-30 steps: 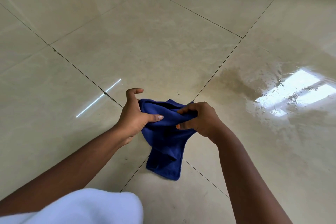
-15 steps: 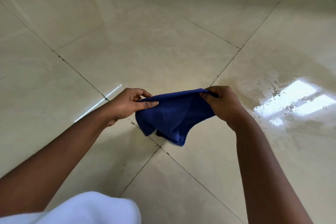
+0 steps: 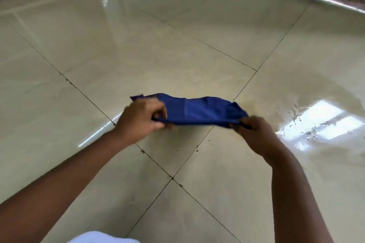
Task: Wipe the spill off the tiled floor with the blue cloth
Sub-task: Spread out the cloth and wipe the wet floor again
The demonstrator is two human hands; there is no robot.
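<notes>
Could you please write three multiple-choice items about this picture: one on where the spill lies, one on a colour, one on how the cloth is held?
1. Where is the spill?
A. right of the hands
B. left of the hands
C. under the white garment

2. What colour is the cloth?
A. red
B. blue
C. yellow

3. How is the cloth held?
A. lying flat on the floor
B. bunched in one hand
C. stretched between both hands

Key: 1 A, the wet sheen lies beyond the right hand. 2 B, plainly blue. 3 C, the left hand and right hand grip opposite ends.
</notes>
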